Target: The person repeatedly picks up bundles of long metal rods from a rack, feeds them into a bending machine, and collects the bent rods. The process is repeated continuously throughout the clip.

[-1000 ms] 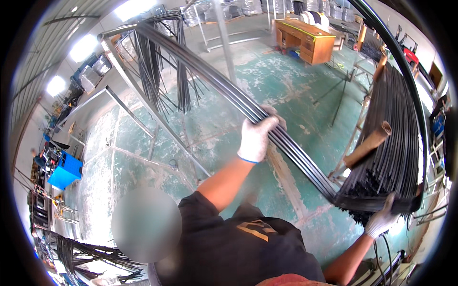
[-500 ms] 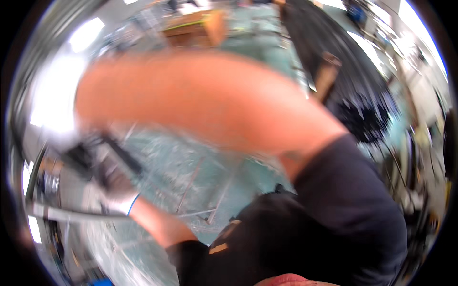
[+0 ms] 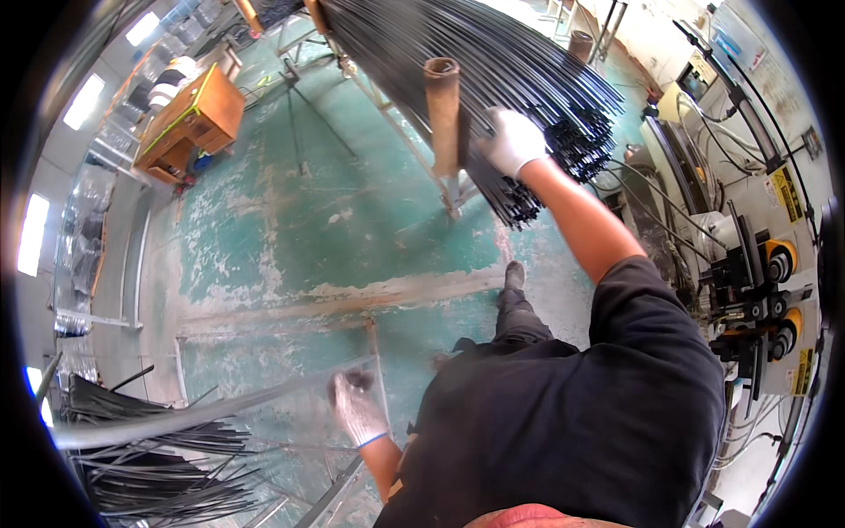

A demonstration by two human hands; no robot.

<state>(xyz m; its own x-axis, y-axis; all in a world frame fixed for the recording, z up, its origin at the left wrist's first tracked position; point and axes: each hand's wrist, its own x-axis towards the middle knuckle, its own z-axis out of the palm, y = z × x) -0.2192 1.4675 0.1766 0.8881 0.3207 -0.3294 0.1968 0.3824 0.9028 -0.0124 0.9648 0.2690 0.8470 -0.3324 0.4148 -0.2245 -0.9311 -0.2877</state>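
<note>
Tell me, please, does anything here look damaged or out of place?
The green floor is badly worn, its paint scraped off in pale patches. Loose dark rods lie splayed at lower left, unlike the neat rod bundle on the rack.

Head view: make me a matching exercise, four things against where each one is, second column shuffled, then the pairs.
Things:
1. Right hand
2. Left hand
3. Wooden desk
4. Machine with yellow rollers

Places:
A. far back on the green floor, upper left
B. on the ends of the stacked black rods
C. along the right edge
D. low down, holding a blurred rod

Pairs: 1-B, 2-D, 3-A, 4-C
</note>
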